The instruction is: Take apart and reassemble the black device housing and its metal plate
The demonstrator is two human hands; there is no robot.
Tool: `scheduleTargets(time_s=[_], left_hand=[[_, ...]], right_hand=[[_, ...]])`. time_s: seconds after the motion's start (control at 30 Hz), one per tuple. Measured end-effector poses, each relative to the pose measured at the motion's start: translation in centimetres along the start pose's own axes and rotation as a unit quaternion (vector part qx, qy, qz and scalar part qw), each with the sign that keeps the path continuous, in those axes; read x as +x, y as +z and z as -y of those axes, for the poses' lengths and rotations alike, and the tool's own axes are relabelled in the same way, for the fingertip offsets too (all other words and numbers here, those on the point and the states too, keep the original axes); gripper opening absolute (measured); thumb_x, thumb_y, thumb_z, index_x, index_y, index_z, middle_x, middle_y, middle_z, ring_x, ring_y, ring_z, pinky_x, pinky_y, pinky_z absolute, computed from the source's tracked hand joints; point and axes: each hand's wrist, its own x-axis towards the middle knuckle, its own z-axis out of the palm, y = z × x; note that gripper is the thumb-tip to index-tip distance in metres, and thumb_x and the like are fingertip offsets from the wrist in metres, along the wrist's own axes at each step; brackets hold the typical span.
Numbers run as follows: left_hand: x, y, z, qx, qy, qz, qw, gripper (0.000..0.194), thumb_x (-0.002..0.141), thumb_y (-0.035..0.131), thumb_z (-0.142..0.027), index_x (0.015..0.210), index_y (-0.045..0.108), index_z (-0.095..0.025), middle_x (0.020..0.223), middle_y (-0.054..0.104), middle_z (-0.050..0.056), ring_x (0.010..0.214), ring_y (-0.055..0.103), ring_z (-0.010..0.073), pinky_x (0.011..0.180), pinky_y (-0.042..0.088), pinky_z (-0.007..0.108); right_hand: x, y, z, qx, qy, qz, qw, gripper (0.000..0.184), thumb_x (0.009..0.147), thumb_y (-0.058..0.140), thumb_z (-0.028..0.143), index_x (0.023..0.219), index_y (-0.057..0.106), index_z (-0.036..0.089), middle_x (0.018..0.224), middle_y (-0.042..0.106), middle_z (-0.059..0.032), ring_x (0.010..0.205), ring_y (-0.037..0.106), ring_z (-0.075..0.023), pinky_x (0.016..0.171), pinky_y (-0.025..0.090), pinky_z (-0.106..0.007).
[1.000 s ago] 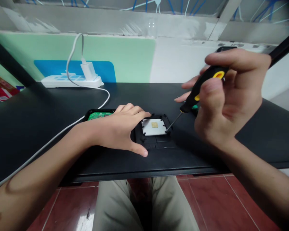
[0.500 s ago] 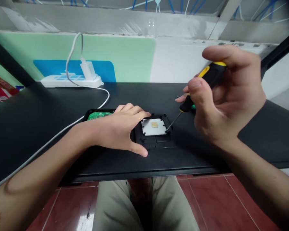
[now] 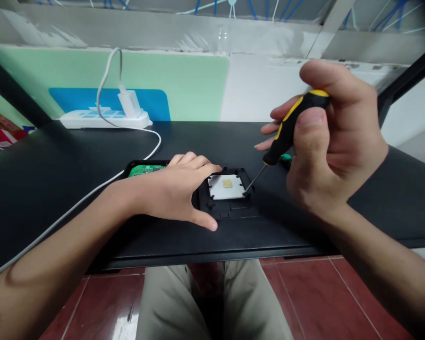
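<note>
My left hand (image 3: 179,191) lies flat with fingers spread on a black device casing (image 3: 226,208), holding it down on the black table (image 3: 56,189). Beside the fingers a white plate with a small gold square (image 3: 226,186) shows inside the casing. My right hand (image 3: 327,146) is closed round a black and yellow screwdriver (image 3: 290,127). The tool slants down to the left, and its thin tip touches the plate's right edge near a corner. A green circuit board (image 3: 143,170) peeks out behind my left wrist.
A white power strip (image 3: 104,119) with a white charger (image 3: 129,104) plugged in lies at the back left; its cable (image 3: 92,191) runs across the table toward me. A green and blue partition (image 3: 184,80) stands behind. Red packaging (image 3: 2,130) sits far left.
My right hand has shifted its fingers round the screwdriver handle, turning it and raising the handle more upright. The tip stays at the same spot. My left hand has not moved.
</note>
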Motion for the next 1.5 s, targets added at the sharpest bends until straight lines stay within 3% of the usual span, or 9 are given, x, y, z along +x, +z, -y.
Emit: scheduleTargets(time_s=[0.1, 0.3, 0.43, 0.6, 0.93, 1.13, 1.27, 1.37, 1.5], left_hand=[[0.0, 0.0, -0.1, 0.003, -0.001, 0.004, 1.0, 0.101, 0.075, 0.066, -0.079, 0.153, 0.035, -0.022, 0.148, 0.047, 0.012, 0.132, 0.04, 0.0356, 0.111, 0.032, 0.044], [0.0, 0.0, -0.2, 0.002, -0.003, 0.005, 1.0, 0.096, 0.077, 0.068, -0.076, 0.152, 0.035, -0.025, 0.146, 0.047, 0.011, 0.132, 0.041, 0.0349, 0.111, 0.032, 0.044], [0.0, 0.0, -0.2, -0.002, -0.008, 0.01, 1.0, 0.097, 0.077, 0.067, -0.076, 0.153, 0.035, -0.024, 0.144, 0.047, 0.012, 0.13, 0.042, 0.0347, 0.109, 0.035, 0.044], [0.0, 0.0, -0.2, -0.007, -0.009, 0.012, 1.0, 0.099, 0.077, 0.066, -0.077, 0.154, 0.035, -0.022, 0.143, 0.047, 0.013, 0.128, 0.043, 0.0354, 0.109, 0.035, 0.045], [-0.1, 0.0, -0.3, -0.004, -0.006, 0.009, 1.0, 0.096, 0.079, 0.067, -0.075, 0.153, 0.036, -0.021, 0.14, 0.048, 0.013, 0.127, 0.044, 0.0351, 0.11, 0.033, 0.045], [-0.1, 0.4, -0.1, -0.017, 0.024, -0.016, 0.999, 0.097, 0.08, 0.068, -0.074, 0.152, 0.036, -0.018, 0.141, 0.049, 0.014, 0.128, 0.045, 0.035, 0.11, 0.033, 0.045], [-0.2, 0.8, 0.0, -0.041, 0.021, -0.033, 0.998, 0.102, 0.078, 0.072, -0.073, 0.154, 0.034, -0.017, 0.14, 0.05, 0.014, 0.13, 0.043, 0.036, 0.112, 0.031, 0.047], [-0.1, 0.9, 0.0, -0.065, 0.022, -0.041, 0.997, 0.105, 0.076, 0.075, -0.071, 0.155, 0.031, -0.017, 0.138, 0.051, 0.013, 0.13, 0.044, 0.0365, 0.113, 0.032, 0.049], [-0.1, 1.0, -0.1, -0.084, 0.015, -0.033, 0.996, 0.113, 0.073, 0.076, -0.074, 0.157, 0.028, -0.016, 0.142, 0.048, 0.016, 0.133, 0.041, 0.0391, 0.115, 0.03, 0.053]], right_hand=[[0.0, -0.2, -0.2, -0.017, -0.02, 0.008, 1.0, 0.037, 0.099, 0.052, 0.036, 0.134, 0.062, 0.031, 0.121, 0.068, -0.0032, 0.076, 0.067, -0.0126, 0.064, 0.064, -0.028], [0.2, -0.2, -0.8, -0.011, -0.035, 0.016, 0.999, 0.037, 0.096, 0.057, 0.039, 0.132, 0.063, 0.03, 0.131, 0.067, -0.0039, 0.093, 0.073, -0.0189, 0.096, 0.061, -0.042], [0.3, -0.2, -0.6, -0.022, -0.034, 0.021, 0.999, 0.036, 0.096, 0.058, 0.038, 0.131, 0.062, 0.033, 0.127, 0.068, -0.0018, 0.09, 0.072, -0.0184, 0.079, 0.064, -0.037], [0.5, -0.2, 0.6, -0.051, -0.038, 0.029, 0.998, 0.03, 0.096, 0.058, 0.033, 0.125, 0.065, 0.034, 0.119, 0.069, 0.0018, 0.084, 0.069, -0.0131, 0.06, 0.055, -0.023], [-0.6, 0.3, -1.0, -0.005, -0.054, -0.002, 0.999, 0.039, 0.097, 0.049, 0.041, 0.135, 0.056, 0.039, 0.131, 0.059, -0.0005, 0.082, 0.066, -0.0157, 0.069, 0.064, -0.034], [-0.6, 0.0, 0.1, -0.033, -0.024, 0.033, 0.999, 0.051, 0.091, 0.058, 0.035, 0.139, 0.052, 0.052, 0.143, 0.055, 0.0066, 0.088, 0.068, -0.0212, 0.057, 0.062, -0.035], [-0.7, -0.1, 0.3, -0.032, 0.025, 0.036, 0.999, 0.059, 0.093, 0.062, 0.03, 0.148, 0.046, 0.047, 0.148, 0.054, 0.0009, 0.093, 0.07, -0.0203, 0.063, 0.063, -0.031], [-1.0, -0.2, 0.1, -0.016, 0.041, 0.044, 0.998, 0.064, 0.093, 0.064, 0.033, 0.152, 0.04, 0.043, 0.136, 0.063, -0.0062, 0.09, 0.072, -0.0204, 0.064, 0.064, -0.033], [-0.9, -0.3, -0.2, 0.026, 0.068, 0.019, 0.997, 0.055, 0.093, 0.065, 0.028, 0.145, 0.05, 0.04, 0.111, 0.07, -0.0049, 0.072, 0.07, -0.0155, 0.056, 0.061, -0.03]])
